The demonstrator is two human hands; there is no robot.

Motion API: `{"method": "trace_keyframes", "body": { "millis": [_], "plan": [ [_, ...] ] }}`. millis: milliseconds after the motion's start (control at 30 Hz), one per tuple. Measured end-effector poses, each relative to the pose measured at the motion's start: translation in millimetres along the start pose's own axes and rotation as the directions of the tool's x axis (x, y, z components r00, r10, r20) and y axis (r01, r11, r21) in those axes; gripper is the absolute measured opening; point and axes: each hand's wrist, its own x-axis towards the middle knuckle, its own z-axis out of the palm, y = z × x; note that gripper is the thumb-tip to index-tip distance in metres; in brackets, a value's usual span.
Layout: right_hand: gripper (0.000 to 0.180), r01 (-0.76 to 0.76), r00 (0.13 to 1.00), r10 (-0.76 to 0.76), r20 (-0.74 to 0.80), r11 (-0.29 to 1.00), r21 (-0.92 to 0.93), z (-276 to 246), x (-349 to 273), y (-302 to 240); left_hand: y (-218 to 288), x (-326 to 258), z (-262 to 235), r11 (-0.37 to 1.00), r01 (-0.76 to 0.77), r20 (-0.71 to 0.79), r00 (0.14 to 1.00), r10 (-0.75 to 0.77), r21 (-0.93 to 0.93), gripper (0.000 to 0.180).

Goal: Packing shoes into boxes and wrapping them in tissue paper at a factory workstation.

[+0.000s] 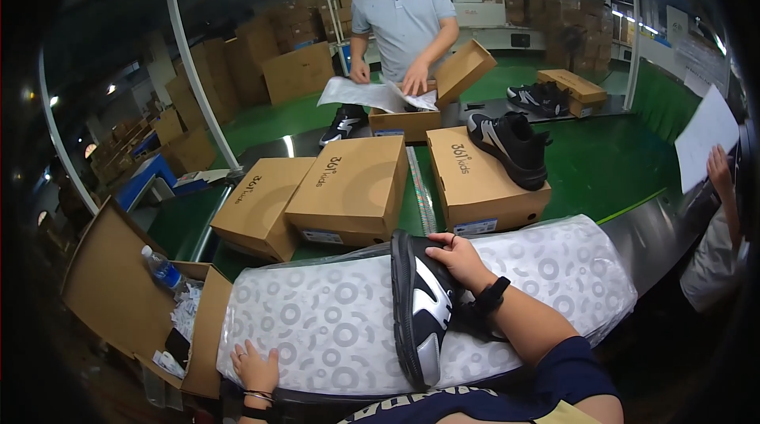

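My right hand [461, 260] grips a black sneaker [423, 313] with white and silver side panels by its heel end. The sneaker lies tilted on its side, sole toward the left and toe toward me. More black shoe [479, 321] shows under my right forearm; whether it is a second sneaker is partly hidden. Beneath is a broad stack of white wrapping paper [305, 317] printed with grey rings and arcs. My left hand [255, 366] rests at the paper's near left edge, its fingers spread and holding nothing.
Brown shoeboxes [348, 186] stand beyond the paper, one box [475, 198] bearing a black sneaker [511, 147]. At left, an open carton [207, 329] holds a water bottle [161, 267] and small packets. Across the green conveyor [586, 163], a co-worker [404, 20] handles paper over an open box.
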Motion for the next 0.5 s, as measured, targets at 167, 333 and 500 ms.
{"method": "trace_keyframes", "body": {
  "millis": [167,333,500],
  "plan": [
    [0.039,-0.015,1.0,0.015,0.001,1.0,0.007,-3.3,-4.0,-5.1,-2.6,6.4,7.6,0.996,0.082,-0.02,0.996,-0.082,0.033,0.067],
    [0.039,0.0,1.0,0.0,0.0,1.0,0.013,-4.1,-2.1,-3.6,0.0,9.1,6.2,0.993,0.023,-0.008,1.0,-0.023,0.115,0.064],
    [0.041,0.002,1.0,-0.003,-0.006,0.999,-0.035,-4.7,-0.6,-6.6,-0.1,13.4,15.3,0.987,-0.148,-0.124,0.98,0.155,0.068,0.056]
  ]
}}
